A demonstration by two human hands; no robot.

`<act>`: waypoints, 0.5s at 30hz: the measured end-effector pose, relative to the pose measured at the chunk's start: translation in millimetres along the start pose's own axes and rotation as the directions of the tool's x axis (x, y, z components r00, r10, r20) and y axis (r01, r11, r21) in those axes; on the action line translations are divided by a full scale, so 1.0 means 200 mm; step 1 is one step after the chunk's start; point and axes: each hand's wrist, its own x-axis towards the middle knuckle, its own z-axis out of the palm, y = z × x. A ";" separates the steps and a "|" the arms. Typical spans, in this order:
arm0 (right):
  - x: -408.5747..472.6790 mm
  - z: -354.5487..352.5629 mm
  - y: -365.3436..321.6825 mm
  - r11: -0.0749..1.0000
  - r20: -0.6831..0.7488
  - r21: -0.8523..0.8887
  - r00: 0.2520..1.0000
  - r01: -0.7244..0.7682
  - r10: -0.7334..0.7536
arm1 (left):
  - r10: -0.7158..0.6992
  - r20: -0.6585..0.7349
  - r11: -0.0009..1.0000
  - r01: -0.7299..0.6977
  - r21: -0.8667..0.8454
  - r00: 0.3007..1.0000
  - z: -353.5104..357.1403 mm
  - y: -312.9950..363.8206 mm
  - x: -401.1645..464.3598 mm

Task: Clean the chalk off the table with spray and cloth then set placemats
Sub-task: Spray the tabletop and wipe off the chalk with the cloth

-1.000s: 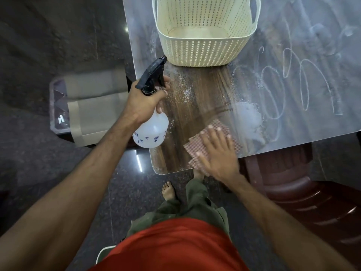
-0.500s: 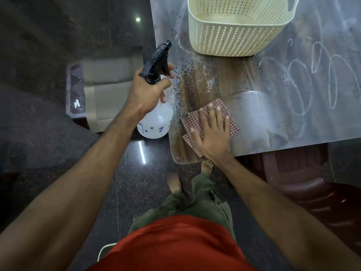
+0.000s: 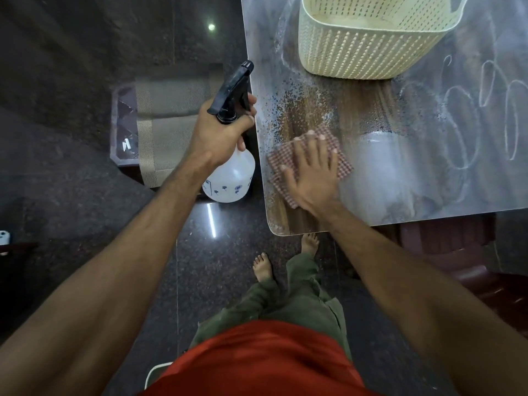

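In the head view the right hand (image 3: 313, 172) presses flat, fingers spread, on the cloth (image 3: 310, 164) near the table (image 3: 428, 207) corner, where a wet wiped patch shows bare wood. The left hand (image 3: 221, 132) grips the spray (image 3: 230, 155) just off the table's edge. Chalk loops (image 3: 485, 110) remain to the right, a basket (image 3: 368, 38) stands on the table and the placemats (image 3: 168, 121) lie on a stand beside it, so I judge cleaning barely begun.

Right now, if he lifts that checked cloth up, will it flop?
Probably floppy: the checked cloth lies flat and thin under the right hand. Likely light, though damp from the wet table, so it may cling slightly.
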 end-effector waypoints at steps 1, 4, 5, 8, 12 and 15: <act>-0.03 0.02 -0.08 0.998 0.000 -0.002 0.999 0.055 -0.055 | 0.006 0.002 1.000 -0.006 -0.005 1.000 0.00 0.00 0.01; -0.23 0.10 -0.19 0.980 0.007 0.016 0.980 0.198 -0.198 | 0.013 0.009 1.000 -0.013 -0.015 1.000 0.00 0.01 0.02; -0.30 0.12 -0.17 0.973 0.012 0.019 0.973 0.228 -0.229 | 0.013 0.009 1.000 -0.013 -0.018 1.000 0.00 0.01 0.03; -0.41 0.13 0.00 0.966 0.053 -0.037 0.966 0.257 -0.255 | 0.008 0.003 0.999 -0.008 -0.039 1.000 -0.01 0.01 0.03; -0.26 0.04 0.24 0.993 0.057 -0.077 0.995 0.088 -0.084 | -0.008 -0.011 1.000 0.008 -0.025 1.000 -0.03 -0.01 0.02; -0.01 -0.04 0.23 0.998 -0.003 -0.005 0.998 -0.058 0.058 | -0.024 -0.025 1.000 0.024 0.009 0.999 -0.03 -0.04 0.02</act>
